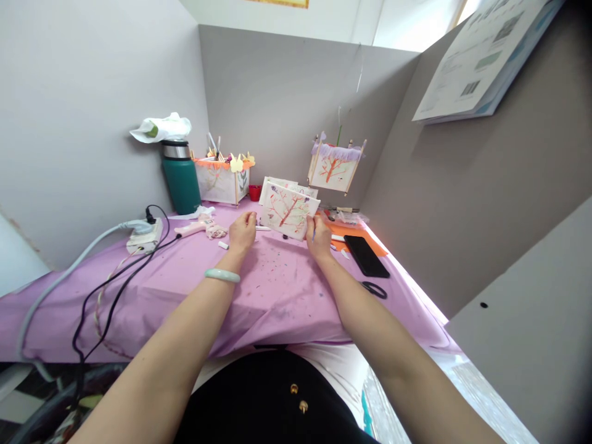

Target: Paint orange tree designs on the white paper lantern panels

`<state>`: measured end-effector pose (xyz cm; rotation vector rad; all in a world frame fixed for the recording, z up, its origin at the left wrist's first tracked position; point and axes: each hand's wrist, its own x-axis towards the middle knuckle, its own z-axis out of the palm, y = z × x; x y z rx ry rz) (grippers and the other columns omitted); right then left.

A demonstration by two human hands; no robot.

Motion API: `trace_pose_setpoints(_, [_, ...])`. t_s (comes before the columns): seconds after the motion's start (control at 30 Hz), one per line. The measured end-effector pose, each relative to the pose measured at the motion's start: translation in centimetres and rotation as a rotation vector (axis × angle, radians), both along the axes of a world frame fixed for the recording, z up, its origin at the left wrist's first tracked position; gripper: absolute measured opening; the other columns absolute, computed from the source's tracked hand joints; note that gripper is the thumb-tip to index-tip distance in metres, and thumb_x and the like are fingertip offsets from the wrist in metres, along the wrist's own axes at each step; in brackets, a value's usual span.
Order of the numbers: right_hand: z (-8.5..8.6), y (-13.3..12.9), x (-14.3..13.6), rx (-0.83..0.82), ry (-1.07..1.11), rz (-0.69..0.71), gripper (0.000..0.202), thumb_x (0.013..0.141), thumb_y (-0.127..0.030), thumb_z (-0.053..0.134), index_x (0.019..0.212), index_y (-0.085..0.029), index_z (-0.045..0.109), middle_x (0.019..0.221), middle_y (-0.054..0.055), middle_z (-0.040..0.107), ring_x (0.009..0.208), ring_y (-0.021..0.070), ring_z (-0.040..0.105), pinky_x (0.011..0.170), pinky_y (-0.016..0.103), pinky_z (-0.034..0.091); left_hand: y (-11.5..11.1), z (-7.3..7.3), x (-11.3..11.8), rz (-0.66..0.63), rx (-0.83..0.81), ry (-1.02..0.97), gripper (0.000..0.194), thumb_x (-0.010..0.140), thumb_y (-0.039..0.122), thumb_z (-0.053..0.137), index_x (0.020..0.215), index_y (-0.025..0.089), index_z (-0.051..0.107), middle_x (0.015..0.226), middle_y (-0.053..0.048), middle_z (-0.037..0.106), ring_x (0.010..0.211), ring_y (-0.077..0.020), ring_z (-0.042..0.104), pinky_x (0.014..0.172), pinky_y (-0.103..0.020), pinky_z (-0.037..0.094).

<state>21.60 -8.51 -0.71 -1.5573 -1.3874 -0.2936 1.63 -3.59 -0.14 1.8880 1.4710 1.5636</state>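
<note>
A white panel painted with a red-brown branching tree [289,211] is raised, tilted, above the table. My right hand [319,237] grips its lower right corner; a slim bluish thing shows by the fingers, too small to name. Just left of the panel, my left hand [243,231] is closed with its fingertips pressed together, and anything in them is hidden. A pale green bangle [222,275] circles my left wrist. Behind the panel, more white decorated sheets [300,189] are partly covered. A small white cylindrical piece [223,245] lies below my left hand.
A pink-purple cloth [277,296] with dark specks covers the table. At left are a power strip [147,237] with cables, a green bottle [182,179] and a decorated box [224,184]. A lantern-like box [333,169] hangs behind. Right are a phone [367,256] and scissors [375,290].
</note>
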Motion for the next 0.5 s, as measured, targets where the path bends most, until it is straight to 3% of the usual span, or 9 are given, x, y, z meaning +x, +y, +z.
trace_pose_setpoints(0.17, [0.02,0.00,-0.20,-0.017,0.029,0.069,0.034,0.089,-0.044,0.030,0.079,-0.020,0.052,0.070,0.005,0.060,0.067,0.0164,0.055,0.062,0.025,0.037,-0.07,-0.11,0.30,-0.072,-0.027,0.106,0.033,0.080,0.040,0.042,0.092,0.020,0.066,0.092,-0.005,0.068,0.089,-0.0188,0.058,0.078,-0.027,0.039])
trace_pose_setpoints(0.37, [0.12,-0.14,-0.19,-0.031,0.042,0.076,0.035,0.089,-0.044,0.030,0.079,-0.020,0.053,0.066,0.004,0.059,0.068,0.0171,0.056,0.064,0.025,0.039,0.19,-0.28,0.42,-0.052,-0.043,0.154,0.034,0.080,0.039,0.041,0.092,0.020,0.067,0.093,-0.006,0.068,0.090,-0.0198,0.058,0.078,-0.028,0.040])
trace_pose_setpoints(0.5, [0.20,-0.42,-0.40,-0.049,0.011,0.171,0.035,0.089,-0.045,0.030,0.075,-0.021,0.053,0.063,0.002,0.057,0.068,0.0156,0.055,0.066,0.024,0.039,0.31,-0.33,0.39,-0.047,-0.045,0.162,0.034,0.081,0.040,0.040,0.091,0.020,0.067,0.091,-0.006,0.068,0.088,-0.0195,0.058,0.077,-0.028,0.040])
